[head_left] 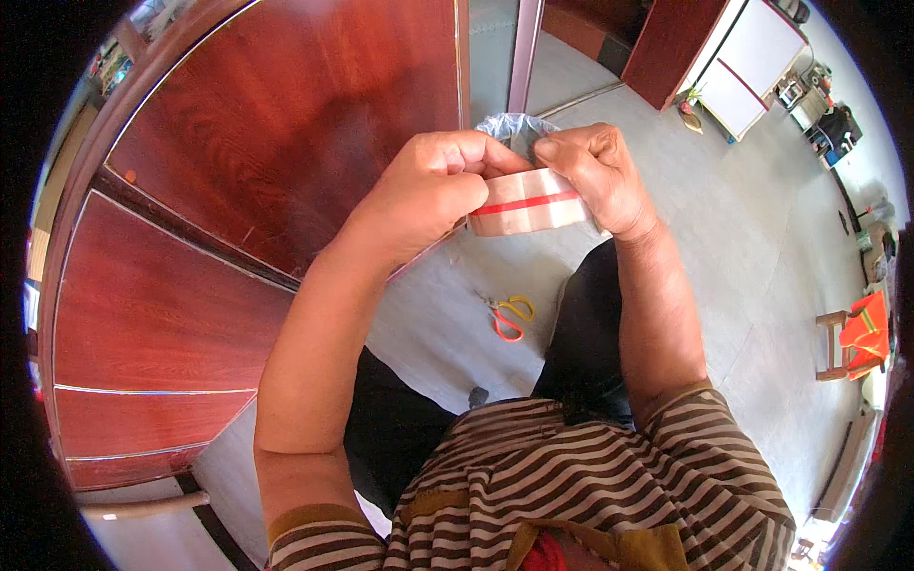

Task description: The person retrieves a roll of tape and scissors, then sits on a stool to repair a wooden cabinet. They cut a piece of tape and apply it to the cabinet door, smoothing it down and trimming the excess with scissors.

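Note:
Between both hands, in front of my body, is a wide roll of beige, see-through tape (pixel 529 203) with a red stripe along its outer face. My left hand (pixel 430 181) is closed at its left edge, the fingers curled over the top rim. At the right edge my right hand (pixel 602 176) is closed too, thumb and fingers bent against the rim. What the right fingertips pinch is partly hidden. On the grey floor below the roll lie scissors (pixel 509 317) with one red and one yellow handle loop.
A dark red wooden panel (pixel 286 114) stands close on my left. Just behind my hands is a bin lined with a clear plastic bag (pixel 514 124). To the far right stand a small wooden chair with an orange cloth (pixel 864 331) and a white cabinet (pixel 752 52).

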A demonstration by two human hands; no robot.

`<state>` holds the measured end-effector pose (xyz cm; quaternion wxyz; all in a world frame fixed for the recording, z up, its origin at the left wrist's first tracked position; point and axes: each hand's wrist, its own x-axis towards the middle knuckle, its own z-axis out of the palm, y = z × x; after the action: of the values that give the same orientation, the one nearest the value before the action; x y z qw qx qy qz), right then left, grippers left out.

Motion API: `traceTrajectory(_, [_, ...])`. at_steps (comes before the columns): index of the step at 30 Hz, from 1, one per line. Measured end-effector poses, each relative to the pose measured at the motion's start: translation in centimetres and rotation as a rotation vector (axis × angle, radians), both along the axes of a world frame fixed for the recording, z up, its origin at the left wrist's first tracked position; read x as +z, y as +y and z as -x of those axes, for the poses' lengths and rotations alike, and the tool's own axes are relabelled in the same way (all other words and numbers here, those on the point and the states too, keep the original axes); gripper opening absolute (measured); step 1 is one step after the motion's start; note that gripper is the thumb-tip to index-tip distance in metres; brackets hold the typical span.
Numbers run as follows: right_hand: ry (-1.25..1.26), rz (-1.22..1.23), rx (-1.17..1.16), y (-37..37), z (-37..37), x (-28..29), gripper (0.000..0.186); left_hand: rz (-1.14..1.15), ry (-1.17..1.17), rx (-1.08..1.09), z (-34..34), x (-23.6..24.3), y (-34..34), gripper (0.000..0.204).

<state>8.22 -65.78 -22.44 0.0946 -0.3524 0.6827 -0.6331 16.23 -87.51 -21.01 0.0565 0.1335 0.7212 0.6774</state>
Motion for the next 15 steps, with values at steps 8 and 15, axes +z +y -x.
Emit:
traceTrajectory(8, [0.023,0.002,-0.05,-0.9,-0.3,-0.4,0.038,-0.065,-0.024,-0.095,-0.2,-0.3,-0.4,0.045])
traceTrajectory(15, [-0.091,0.045,-0.028,-0.2,0.4,-0.6,0.04,-0.081,-0.033,-0.096,-0.4,-0.1,-0.3,0.042])
